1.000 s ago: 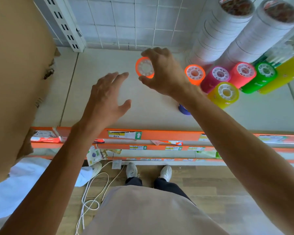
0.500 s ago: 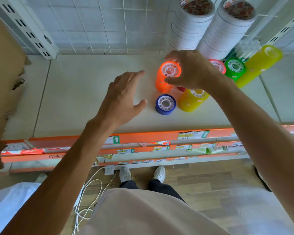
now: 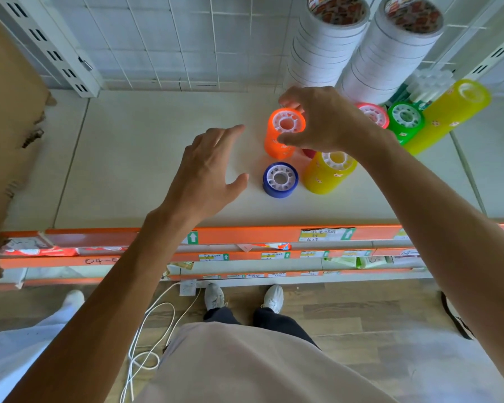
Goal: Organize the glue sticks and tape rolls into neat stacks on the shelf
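Orange stack (image 3: 282, 132): stands upright on the shelf (image 3: 146, 158), left of the other coloured stacks; probably placed there to begin a tidy row.
Right hand (image 3: 329, 120): arched over the orange stack from the right, wrist raised, forearm crossing above the yellow stack (image 3: 328, 173).
Right fingers (image 3: 287, 98): curled round the top roll, index tip on the far rim and thumb on the near rim; reads as seating the roll square on the stack.
Left hand (image 3: 207, 173): hovers above bare shelf, left of the orange stack, touching nothing.
Left fingers (image 3: 230, 130): relaxed and spread, holding nothing; likely poised to steady a stack or fetch the next roll.
Blue roll (image 3: 280, 179): lies alone, flat on the shelf, just in front of the orange stack; apparently not yet stacked.
Red stack (image 3: 373, 114), green stack (image 3: 405, 122): upright behind the right wrist, close together.
White tape stacks (image 3: 358, 50): two tall columns at the back.
Glue sticks: cannot tell.
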{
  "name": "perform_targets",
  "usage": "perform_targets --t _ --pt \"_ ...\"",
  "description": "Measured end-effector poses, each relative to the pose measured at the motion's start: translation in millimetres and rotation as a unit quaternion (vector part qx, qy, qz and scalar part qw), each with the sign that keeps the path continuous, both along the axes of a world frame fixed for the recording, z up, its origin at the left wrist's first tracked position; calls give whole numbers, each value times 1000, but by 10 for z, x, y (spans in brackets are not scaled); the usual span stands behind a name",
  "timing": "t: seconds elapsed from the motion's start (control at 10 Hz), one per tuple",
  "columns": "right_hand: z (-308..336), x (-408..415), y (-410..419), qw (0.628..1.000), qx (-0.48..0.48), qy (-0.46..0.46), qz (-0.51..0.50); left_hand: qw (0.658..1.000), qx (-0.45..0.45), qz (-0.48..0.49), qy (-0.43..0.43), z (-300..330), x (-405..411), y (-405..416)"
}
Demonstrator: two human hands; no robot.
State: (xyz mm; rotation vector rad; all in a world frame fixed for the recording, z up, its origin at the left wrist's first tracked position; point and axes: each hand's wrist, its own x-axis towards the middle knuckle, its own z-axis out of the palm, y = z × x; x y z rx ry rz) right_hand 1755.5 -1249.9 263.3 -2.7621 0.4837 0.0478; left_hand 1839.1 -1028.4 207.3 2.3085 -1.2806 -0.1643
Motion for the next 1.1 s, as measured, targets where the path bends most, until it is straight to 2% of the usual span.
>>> perform_targets --t 0.6,0.9,1.0,1.1 --pt "-143 80 -124 998 -5 42 46 1000 -26 2 -13 28 -106 -54" --pt "-77 183 -139 996 -4 65 59 1000 -9 3 -22 109 -226 -107" --pt "-70 112 -153 996 -3 54 64 999 -14 -7 -37 118 -263 -122" --pt "-38 -43 -187 999 4 1 50 998 -15 -5 -55 154 -300 -123"
